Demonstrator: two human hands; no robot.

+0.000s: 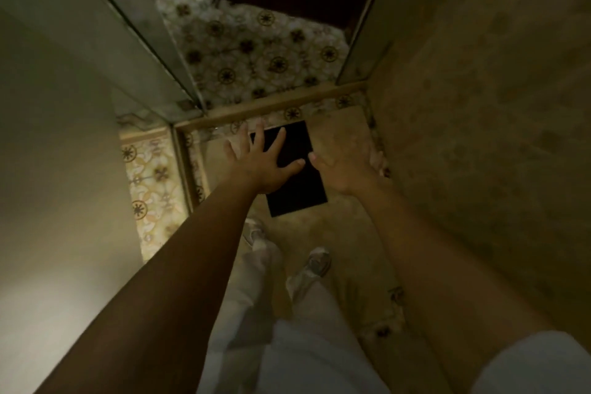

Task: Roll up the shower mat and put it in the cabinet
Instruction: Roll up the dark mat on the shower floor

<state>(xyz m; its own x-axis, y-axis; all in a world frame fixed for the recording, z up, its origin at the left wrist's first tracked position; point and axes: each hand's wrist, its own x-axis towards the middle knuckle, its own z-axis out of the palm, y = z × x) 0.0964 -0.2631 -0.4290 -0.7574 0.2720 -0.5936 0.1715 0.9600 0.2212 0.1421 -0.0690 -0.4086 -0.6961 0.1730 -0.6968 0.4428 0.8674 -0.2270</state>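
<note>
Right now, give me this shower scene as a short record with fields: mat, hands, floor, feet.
mat: dark shower mat, flat on the floor, not yet rolled
left hand: left hand open, fingers spread, above the mat's left side
right hand: right hand open, empty, beside the mat's right edge
floor: beige shower floor, patterned tile beyond the threshold
feet: light shoes below the mat

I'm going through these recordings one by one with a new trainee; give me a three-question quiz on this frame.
1. True or false: the black mat is already rolled up.
2. Which hand overlaps the mat in the picture? A) left hand B) right hand C) neither
3. Fill in: both hands have their fingers ____ and hold nothing.

Key:
1. False; it lies flat on the shower floor.
2. A; whether it touches cannot be told.
3. Spread open.
</note>
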